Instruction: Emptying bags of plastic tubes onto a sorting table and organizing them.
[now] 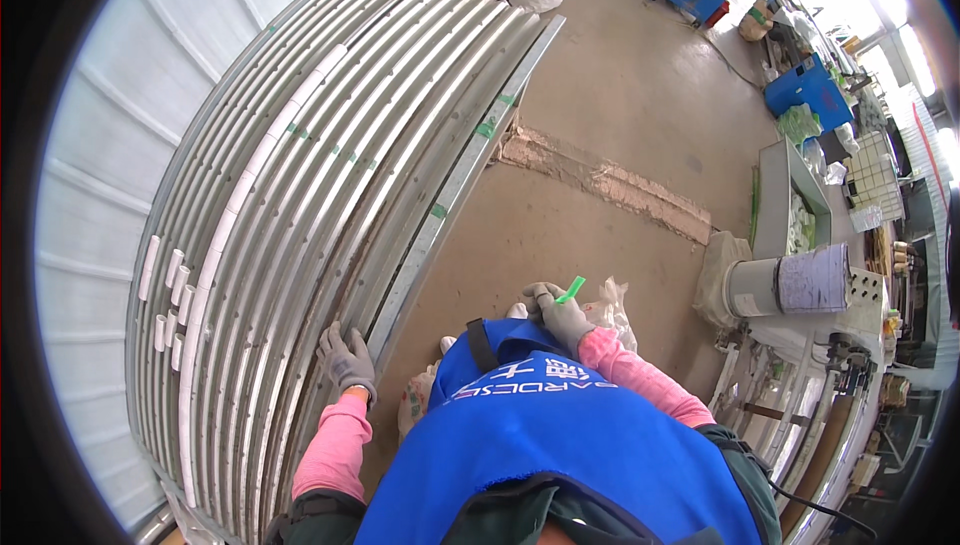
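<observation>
My left hand (347, 357), in a grey glove, lies with its fingers stretched out on the near side of a stack of long grey metal channels (330, 230). My right hand (562, 317), also gloved, is closed in front of my blue apron (560, 425). A small bright green strip (571, 290) sticks up from its fingers; its exact kind cannot be made out. A line of white tube pieces (237, 195) runs along one channel. Several short white tubes (179, 283) lie loose on the channels at the left. Bits of green tape (486, 129) mark the metal.
A corrugated white wall (90, 205) stands beyond the channels. Plastic bags lie close to my legs, one white bag (612, 307) among them. At the right are a metal trough (778, 195), a grey bucket (752, 288) and a cluttered workbench. A rough patched strip (610, 185) crosses the floor.
</observation>
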A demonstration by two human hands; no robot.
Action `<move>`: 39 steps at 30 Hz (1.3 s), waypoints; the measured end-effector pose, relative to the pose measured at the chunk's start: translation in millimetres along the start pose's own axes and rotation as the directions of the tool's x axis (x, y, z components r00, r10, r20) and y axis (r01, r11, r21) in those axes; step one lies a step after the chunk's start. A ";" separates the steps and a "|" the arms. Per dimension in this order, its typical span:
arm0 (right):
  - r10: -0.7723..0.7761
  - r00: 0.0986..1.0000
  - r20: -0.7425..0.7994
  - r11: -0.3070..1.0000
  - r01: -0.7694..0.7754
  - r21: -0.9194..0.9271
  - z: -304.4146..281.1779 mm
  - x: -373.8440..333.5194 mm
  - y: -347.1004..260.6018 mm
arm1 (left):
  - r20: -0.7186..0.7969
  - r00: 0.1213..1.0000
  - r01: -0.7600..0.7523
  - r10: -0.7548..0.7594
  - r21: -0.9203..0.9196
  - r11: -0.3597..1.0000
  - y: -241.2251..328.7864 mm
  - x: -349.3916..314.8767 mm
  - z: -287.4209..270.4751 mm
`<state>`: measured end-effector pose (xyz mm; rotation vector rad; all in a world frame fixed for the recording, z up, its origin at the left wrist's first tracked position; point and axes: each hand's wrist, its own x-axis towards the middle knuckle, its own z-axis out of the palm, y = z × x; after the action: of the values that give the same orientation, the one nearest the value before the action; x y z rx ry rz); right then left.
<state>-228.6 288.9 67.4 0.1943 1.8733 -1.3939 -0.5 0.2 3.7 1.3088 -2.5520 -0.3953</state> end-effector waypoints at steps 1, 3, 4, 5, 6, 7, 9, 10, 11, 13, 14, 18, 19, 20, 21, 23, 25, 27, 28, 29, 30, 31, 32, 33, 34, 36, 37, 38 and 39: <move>0.003 1.000 0.003 1.000 -0.003 0.023 0.6 -1.3 -1.7 | 0.002 1.000 -0.003 0.003 -0.009 1.000 0.4 0.6 0.1; 0.001 1.000 0.008 1.000 -0.001 0.016 -0.5 -0.2 -0.2 | 0.010 1.000 0.004 -0.004 -0.023 1.000 3.0 2.5 -1.1; -0.005 1.000 0.010 1.000 0.005 0.011 -0.5 0.5 -0.2 | 0.011 1.000 0.009 -0.009 -0.019 1.000 2.8 2.0 -1.2; -0.002 1.000 0.015 1.000 0.002 0.009 -0.2 1.1 -0.6 | 0.014 1.000 0.010 -0.010 -0.005 1.000 2.1 1.1 -0.6; 0.014 1.000 0.020 1.000 -0.015 0.014 0.5 0.1 -2.8 | 0.019 1.000 0.010 -0.011 0.008 1.000 1.1 0.3 0.1; 0.031 0.999 0.024 0.999 -0.031 0.018 1.0 0.0 -3.9 | 0.022 1.000 0.015 -0.015 0.012 1.000 -0.2 0.1 0.7; 0.032 0.999 0.030 1.000 -0.031 -0.001 0.4 3.1 -1.5 | 0.013 1.000 0.008 -0.008 0.017 1.000 -1.4 0.0 1.3; 0.028 0.999 0.031 0.999 -0.028 -0.019 -0.3 4.0 -0.6 | 0.016 1.000 0.013 -0.013 0.019 1.000 -0.8 0.0 0.9; 0.033 0.999 0.034 0.999 -0.032 -0.021 -1.1 4.1 0.4 | 0.024 1.000 0.019 -0.020 0.007 1.000 0.1 0.4 0.0; 0.037 0.998 0.043 0.999 -0.037 -0.008 -0.9 4.3 -2.7 | 0.033 0.999 0.030 -0.030 -0.002 1.000 0.4 1.2 -0.1; 0.041 0.998 0.045 0.999 -0.041 -0.009 -1.5 4.8 -4.0 | 0.030 0.999 0.018 -0.018 0.007 1.000 -0.4 1.0 1.1; 0.025 0.999 0.037 0.998 -0.023 -0.051 -2.9 7.8 -5.9 | 0.020 1.000 0.008 -0.008 0.014 1.000 -2.5 -0.1 3.8; 0.008 0.999 0.032 0.996 -0.005 -0.089 -3.8 9.0 -6.2 | 0.026 1.000 0.008 -0.009 0.016 1.000 -1.9 0.2 3.5; 0.014 0.999 0.031 0.996 -0.011 -0.089 -4.3 10.4 -5.2 | 0.024 1.000 0.009 -0.009 0.015 1.000 -1.1 0.8 2.6; 0.013 0.999 0.032 0.998 -0.011 -0.060 -4.9 12.4 -4.7 | 0.021 1.000 0.010 -0.010 0.013 1.000 0.2 1.3 1.9; 0.016 0.999 0.032 0.999 -0.015 -0.032 -6.3 12.9 -3.9 | 0.023 1.000 0.010 -0.010 0.011 1.000 1.4 1.3 1.2; 0.051 0.998 0.041 0.998 -0.050 -0.034 -5.5 11.6 -8.9 | 0.019 1.000 0.012 -0.012 0.007 1.000 -0.1 1.5 2.1; 0.048 0.998 0.033 0.997 -0.046 -0.057 -5.0 12.6 -11.5 | 0.005 1.000 0.003 -0.003 0.012 1.000 -2.3 0.2 3.6; 0.043 0.999 0.024 0.996 -0.041 -0.078 -4.8 12.7 -11.5 | 0.007 1.000 0.004 -0.004 0.012 1.000 -2.3 -0.2 3.6; 0.045 0.999 0.025 0.996 -0.043 -0.080 -4.8 13.5 -10.0 | 0.012 1.000 0.003 -0.003 0.011 1.000 -2.0 0.1 3.3; 0.032 0.999 0.024 0.998 -0.030 -0.061 -5.6 15.3 -7.5 | 0.017 1.000 0.001 -0.001 0.010 1.000 -0.6 0.6 2.4; 0.019 1.000 0.024 0.999 -0.018 -0.042 -6.3 17.3 -4.7 | 0.018 1.000 0.003 -0.003 0.009 1.000 0.6 0.9 1.4; 0.020 1.000 0.023 0.999 -0.019 -0.044 -7.4 19.1 -1.2 | 0.028 1.000 0.011 -0.011 0.009 1.000 1.7 1.3 0.4; 0.011 1.000 0.022 0.999 -0.010 -0.043 -8.1 21.2 2.1 | 0.037 0.999 0.020 -0.021 0.009 1.000 2.3 1.5 0.0; 0.001 1.000 0.021 0.999 -0.001 -0.043 -8.9 23.2 5.0 | 0.037 0.999 0.022 -0.022 0.008 1.000 2.4 1.4 0.5; 0.006 1.000 0.017 0.999 -0.005 -0.037 -9.9 25.8 8.4 | 0.012 1.000 0.010 -0.010 0.013 1.000 1.1 1.1 1.6; 0.010 1.000 0.013 1.000 -0.010 -0.029 -10.1 26.1 9.1 | 0.012 1.000 0.011 -0.012 0.012 1.000 -0.8 0.9 2.8; 0.010 1.000 0.013 1.000 -0.009 -0.030 -10.4 25.8 9.9 | 0.010 1.000 0.008 -0.008 0.008 1.000 -3.3 0.8 4.5; 0.013 1.000 0.015 0.999 -0.012 -0.034 -10.0 24.3 8.5 | 0.008 1.000 0.005 -0.005 0.004 1.000 -4.2 0.9 5.4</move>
<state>-245.7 293.2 46.0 0.1775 1.8795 -1.3504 0.3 -2.3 -2.7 1.3175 -2.5584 -0.3977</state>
